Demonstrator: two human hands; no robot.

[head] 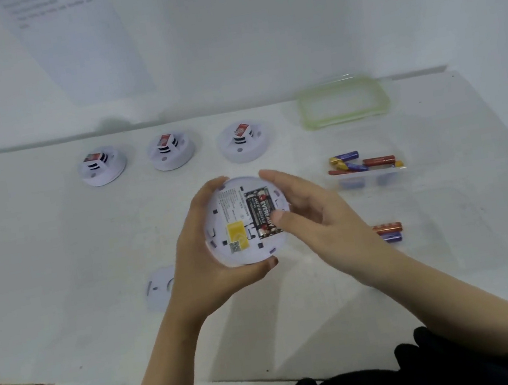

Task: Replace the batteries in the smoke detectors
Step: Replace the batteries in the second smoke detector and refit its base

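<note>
My left hand grips a white round smoke detector held back side up above the table, thumb under its near rim. Two black batteries sit side by side in its open compartment. My right hand holds the detector's right edge, its thumb pressing on the batteries. The detector's white back cover lies on the table, partly hidden by my left wrist. Two loose batteries lie on the table beside my right wrist.
Three more white smoke detectors stand in a row at the back of the white table. A clear box of several batteries sits at right, its green-rimmed lid behind it.
</note>
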